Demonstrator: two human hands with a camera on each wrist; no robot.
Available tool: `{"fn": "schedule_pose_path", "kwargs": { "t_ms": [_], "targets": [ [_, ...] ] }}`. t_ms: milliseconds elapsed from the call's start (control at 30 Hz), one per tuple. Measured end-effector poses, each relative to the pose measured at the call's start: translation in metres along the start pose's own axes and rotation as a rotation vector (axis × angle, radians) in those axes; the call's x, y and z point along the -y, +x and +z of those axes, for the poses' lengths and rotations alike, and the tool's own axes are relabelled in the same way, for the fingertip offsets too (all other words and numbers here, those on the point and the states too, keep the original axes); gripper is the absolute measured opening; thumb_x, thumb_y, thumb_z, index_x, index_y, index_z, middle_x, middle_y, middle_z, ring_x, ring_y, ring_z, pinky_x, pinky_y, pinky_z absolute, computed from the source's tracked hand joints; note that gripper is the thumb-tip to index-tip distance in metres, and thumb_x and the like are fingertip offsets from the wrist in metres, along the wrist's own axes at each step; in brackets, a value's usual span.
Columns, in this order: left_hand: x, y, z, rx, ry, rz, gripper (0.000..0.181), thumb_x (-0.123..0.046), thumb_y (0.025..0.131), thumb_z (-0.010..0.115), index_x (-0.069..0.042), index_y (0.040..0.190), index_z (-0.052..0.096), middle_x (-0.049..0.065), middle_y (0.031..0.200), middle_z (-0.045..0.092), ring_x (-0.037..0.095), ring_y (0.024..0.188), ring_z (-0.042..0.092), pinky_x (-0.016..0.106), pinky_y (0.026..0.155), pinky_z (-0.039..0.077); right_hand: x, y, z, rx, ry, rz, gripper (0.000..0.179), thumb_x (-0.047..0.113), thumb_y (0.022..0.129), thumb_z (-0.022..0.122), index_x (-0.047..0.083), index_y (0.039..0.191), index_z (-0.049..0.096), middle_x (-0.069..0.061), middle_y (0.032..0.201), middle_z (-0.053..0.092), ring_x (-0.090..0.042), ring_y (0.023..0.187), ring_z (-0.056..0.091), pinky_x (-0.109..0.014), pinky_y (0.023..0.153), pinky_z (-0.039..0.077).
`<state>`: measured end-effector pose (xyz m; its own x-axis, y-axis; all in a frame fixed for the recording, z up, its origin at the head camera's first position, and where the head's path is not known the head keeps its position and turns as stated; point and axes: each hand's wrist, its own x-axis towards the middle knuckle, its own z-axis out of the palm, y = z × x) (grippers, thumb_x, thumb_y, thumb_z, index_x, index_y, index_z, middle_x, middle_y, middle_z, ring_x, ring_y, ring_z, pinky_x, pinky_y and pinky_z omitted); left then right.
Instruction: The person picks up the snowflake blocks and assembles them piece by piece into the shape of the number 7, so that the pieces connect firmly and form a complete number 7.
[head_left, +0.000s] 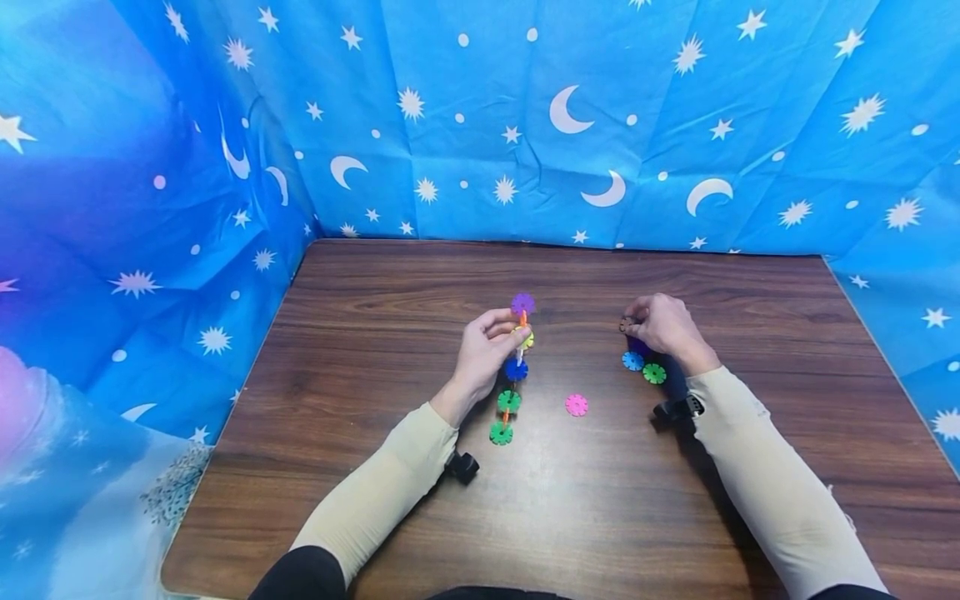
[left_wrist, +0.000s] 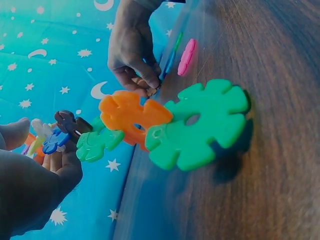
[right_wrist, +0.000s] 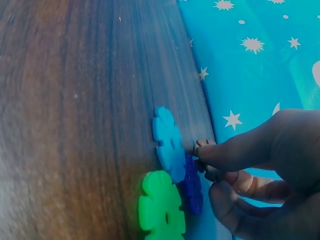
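Observation:
My left hand [head_left: 483, 350] pinches a chain of notched plastic discs around its yellow disc [head_left: 527, 337]. A purple disc [head_left: 522, 303] tops the chain; below the fingers come a blue disc [head_left: 516, 370] and two green ones. Orange [left_wrist: 132, 117] and dark brown [left_wrist: 71, 123] discs link in between, clearest in the left wrist view. Over on the right, my right hand [head_left: 663, 323] pinches a brown disc [right_wrist: 202, 147] between thumb and fingers. Beside those fingertips lie a light blue disc [right_wrist: 169, 142], a dark blue disc [right_wrist: 193, 185] and a bright green disc [right_wrist: 162, 207].
A loose pink disc [head_left: 576, 405] lies on the wood-grain table [head_left: 600, 517] between the hands. Blue cloth [head_left: 480, 108] with stars and moons hangs behind the table's far edge. Each wrist carries a small black camera [head_left: 462, 468].

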<state>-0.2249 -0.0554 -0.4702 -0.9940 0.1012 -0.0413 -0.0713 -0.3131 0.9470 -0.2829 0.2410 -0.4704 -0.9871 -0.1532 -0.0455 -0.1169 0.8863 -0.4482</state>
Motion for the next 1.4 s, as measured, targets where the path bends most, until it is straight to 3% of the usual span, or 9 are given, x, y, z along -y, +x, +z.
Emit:
{"fn": "schedule_pose_path", "kwargs": {
  "t_ms": [233,433,767,1167,1400],
  "targets": [
    [0.002,0.000,0.000,-0.018,0.008,0.006,0.030,0.005,0.083,0.072,0.009,0.110,0.062,0.003,0.083,0.067,0.006,0.070,0.067,0.017,0.062,0.056,0.004,-0.002,0.001,-0.032,0.059,-0.021,0.009,0.011,0.088,0.069,0.007,0.096,0.071,-0.013,0.091,0.072,-0.030,0.088,0.063,-0.050,0.082,0.047],
    [0.003,-0.002,0.001,-0.021,0.008,0.017,0.029,0.009,0.083,0.070,0.012,0.110,0.062,0.001,0.082,0.068,0.006,0.074,0.067,0.018,0.071,0.058,0.010,-0.001,0.003,-0.048,0.093,-0.052,0.011,0.016,0.092,0.067,0.010,0.100,0.072,-0.010,0.091,0.073,-0.025,0.080,0.064,-0.038,0.070,0.050],
    [0.002,-0.002,0.002,0.001,0.012,0.037,0.029,0.010,0.083,0.069,0.014,0.111,0.060,0.001,0.085,0.067,0.006,0.077,0.066,0.018,0.074,0.058,0.040,0.005,-0.003,-0.171,0.229,-0.138,0.012,0.020,0.089,0.071,0.014,0.100,0.075,-0.008,0.092,0.075,-0.018,0.071,0.066,-0.027,0.060,0.049],
    [0.005,-0.003,0.004,0.012,0.015,0.034,0.028,0.010,0.083,0.069,0.014,0.110,0.061,-0.001,0.082,0.068,0.006,0.076,0.067,0.018,0.073,0.058,0.058,0.010,-0.005,-0.169,0.358,-0.174,0.016,0.020,0.088,0.074,0.012,0.101,0.076,-0.009,0.092,0.075,-0.015,0.071,0.071,-0.017,0.059,0.052],
    [0.006,-0.004,0.006,0.021,0.026,0.029,0.028,0.010,0.084,0.068,0.015,0.110,0.061,-0.003,0.081,0.068,0.005,0.076,0.067,0.017,0.073,0.057,0.069,0.011,-0.005,-0.133,0.516,-0.220,0.019,0.017,0.089,0.073,0.008,0.106,0.074,-0.013,0.096,0.074,-0.012,0.074,0.070,-0.016,0.065,0.056]
  ]
}}
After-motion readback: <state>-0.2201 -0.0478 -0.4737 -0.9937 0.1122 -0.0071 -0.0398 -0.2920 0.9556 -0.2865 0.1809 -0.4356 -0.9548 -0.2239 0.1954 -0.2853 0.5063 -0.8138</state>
